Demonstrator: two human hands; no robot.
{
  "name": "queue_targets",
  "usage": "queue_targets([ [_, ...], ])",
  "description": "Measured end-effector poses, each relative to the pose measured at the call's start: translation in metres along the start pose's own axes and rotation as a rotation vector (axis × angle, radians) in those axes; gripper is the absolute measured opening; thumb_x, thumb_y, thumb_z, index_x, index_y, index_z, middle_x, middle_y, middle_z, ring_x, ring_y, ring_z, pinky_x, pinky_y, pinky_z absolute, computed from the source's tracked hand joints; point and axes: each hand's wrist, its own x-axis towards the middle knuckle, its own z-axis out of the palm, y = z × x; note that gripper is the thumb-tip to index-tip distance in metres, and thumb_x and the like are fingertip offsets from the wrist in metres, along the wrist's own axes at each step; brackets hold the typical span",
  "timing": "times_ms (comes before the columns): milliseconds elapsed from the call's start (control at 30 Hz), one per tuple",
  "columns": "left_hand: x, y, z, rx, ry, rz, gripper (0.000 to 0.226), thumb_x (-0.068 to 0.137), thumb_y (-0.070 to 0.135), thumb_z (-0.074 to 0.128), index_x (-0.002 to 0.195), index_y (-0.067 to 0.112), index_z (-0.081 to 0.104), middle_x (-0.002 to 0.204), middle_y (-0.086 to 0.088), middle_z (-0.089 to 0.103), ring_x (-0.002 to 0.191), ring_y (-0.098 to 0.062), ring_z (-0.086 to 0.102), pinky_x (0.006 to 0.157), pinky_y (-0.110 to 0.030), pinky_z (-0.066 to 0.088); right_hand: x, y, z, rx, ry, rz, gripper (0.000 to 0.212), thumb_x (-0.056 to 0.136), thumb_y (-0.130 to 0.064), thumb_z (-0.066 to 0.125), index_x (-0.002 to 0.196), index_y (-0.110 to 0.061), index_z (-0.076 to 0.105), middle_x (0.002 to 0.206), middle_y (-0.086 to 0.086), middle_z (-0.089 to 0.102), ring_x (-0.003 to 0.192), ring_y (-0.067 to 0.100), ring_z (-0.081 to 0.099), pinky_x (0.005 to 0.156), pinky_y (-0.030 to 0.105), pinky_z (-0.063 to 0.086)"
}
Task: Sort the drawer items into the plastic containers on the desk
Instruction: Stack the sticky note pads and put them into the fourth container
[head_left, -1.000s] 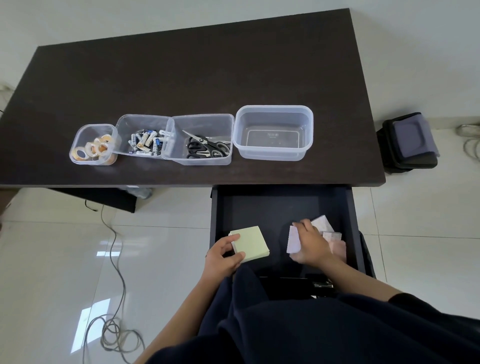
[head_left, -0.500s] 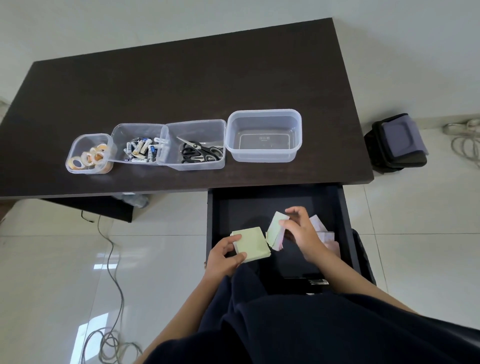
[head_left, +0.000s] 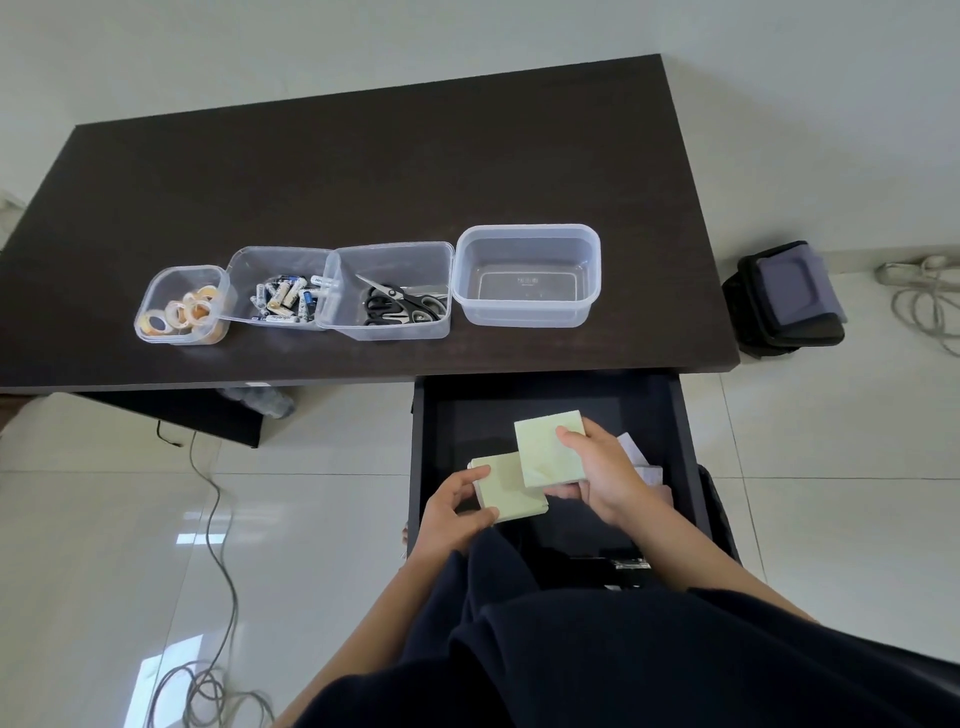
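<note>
Left hand (head_left: 454, 512) gripped a pale green note pad (head_left: 511, 486) by its left edge, over the open drawer (head_left: 545, 402) below the bench's (head_left: 363, 171) front right corner. Right hand (head_left: 605, 475) gripped a second green pad (head_left: 550, 447), overlapping the first. Pale pink pads (head_left: 636, 457) lay against the drawer's right side. Along the bench's front edge: tape rolls container (head_left: 182, 304), batteries container (head_left: 278, 286), scissors container (head_left: 387, 288), empty container (head_left: 527, 273).

One head-worn wide-angle view, steeply downward and forward, surface (head_left: 363, 171) upper frame, open drawer (head_left: 545, 400) close below centre.
</note>
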Motion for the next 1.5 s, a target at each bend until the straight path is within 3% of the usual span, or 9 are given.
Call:
queue_targets([
  [200,0.005,0.003,0.003,-0.115,-0.043,-0.007,0.054,0.070,-0.009,0.067,0.115,0.016,0.053,0.109,-0.009,0.060,0.071,0.001,0.067,0.059,-0.021,0.056,-0.001,0.018,0.018,-0.404,0.085,-0.183,0.019,0.094,-0.026,0.052,0.107,-0.014,0.046,0.092,0.006,0.064,0.054,0.022,0.062,0.040,0.030,0.050],
  [367,0.005,0.006,0.001,-0.188,-0.044,0.010,0.064,0.062,0.000,0.064,0.123,0.014,0.049,0.112,0.002,0.057,0.094,-0.002,0.063,0.064,-0.019,0.056,0.002,0.022,0.014,-0.679,0.132,-0.366,0.045,0.086,-0.033,0.065,0.123,-0.016,0.047,0.101,-0.009,0.062,0.093,0.011,0.061,0.071,0.016,0.043],
  [467,0.005,0.007,-0.001,-0.236,-0.060,0.013,0.065,0.062,0.004,0.063,0.122,0.023,0.047,0.117,-0.002,0.057,0.104,-0.017,0.059,0.064,-0.026,0.058,0.004,0.020,0.011,-0.708,0.103,-0.350,0.054,0.085,-0.041,0.063,0.130,-0.016,0.046,0.102,-0.012,0.062,0.093,0.006,0.060,0.074,0.009,0.041],
  [600,0.006,0.015,-0.005,-0.231,-0.116,0.059,0.069,0.066,0.008,0.065,0.130,0.020,0.042,0.116,-0.001,0.056,0.081,-0.001,0.064,0.061,-0.027,0.053,0.010,0.022,0.006,-0.784,0.018,-0.289,0.069,0.086,-0.052,0.056,0.143,-0.019,0.034,0.118,-0.008,0.061,0.107,0.008,0.056,0.088,0.020,0.041],
  [700,0.008,0.018,-0.006,-0.229,-0.138,0.071,0.071,0.061,0.023,0.070,0.126,0.030,0.044,0.116,0.000,0.059,0.074,-0.018,0.058,0.058,-0.029,0.048,0.011,0.026,0.008,-0.785,-0.049,-0.266,0.075,0.088,-0.054,0.051,0.148,-0.021,0.022,0.136,-0.003,0.049,0.120,0.012,0.049,0.100,0.028,0.038],
  [900,0.011,0.020,-0.007,-0.219,-0.176,0.068,0.068,0.079,-0.003,0.060,0.130,0.037,0.039,0.110,0.015,0.065,0.074,-0.024,0.046,0.059,-0.028,0.043,0.006,0.027,0.015,-0.613,-0.075,-0.184,0.069,0.094,-0.040,0.051,0.148,-0.027,0.010,0.110,-0.003,0.061,0.070,0.014,0.064,0.059,0.021,0.051],
  [1000,0.013,0.024,-0.003,-0.179,-0.143,-0.010,0.067,0.089,-0.009,0.050,0.133,0.039,0.031,0.110,0.008,0.062,0.080,-0.015,0.055,0.070,-0.031,0.047,0.007,0.029,0.015,-0.664,-0.045,-0.225,0.074,0.092,-0.043,0.053,0.150,-0.024,0.012,0.125,-0.005,0.053,0.100,0.011,0.056,0.083,0.021,0.044],
  [1267,0.013,0.021,0.011,0.000,0.068,-0.016,0.028,0.094,0.021,0.055,0.119,0.015,0.064,0.097,-0.006,0.070,0.072,-0.013,0.060,0.079,-0.046,0.055,0.003,0.031,0.013,-0.727,-0.045,-0.264,0.067,0.093,-0.046,0.048,0.148,-0.040,0.010,0.113,-0.010,0.054,0.101,0.013,0.056,0.088,0.026,0.043],
  [1500,0.013,0.021,0.015,-0.057,0.187,-0.062,0.016,0.087,0.008,0.062,0.095,0.020,0.068,0.106,-0.008,0.066,0.091,-0.018,0.064,0.075,-0.023,0.054,0.000,0.036,0.012,-0.717,-0.058,-0.282,0.058,0.093,-0.043,0.050,0.144,-0.041,0.022,0.115,-0.011,0.059,0.101,0.009,0.059,0.090,0.027,0.046],
])
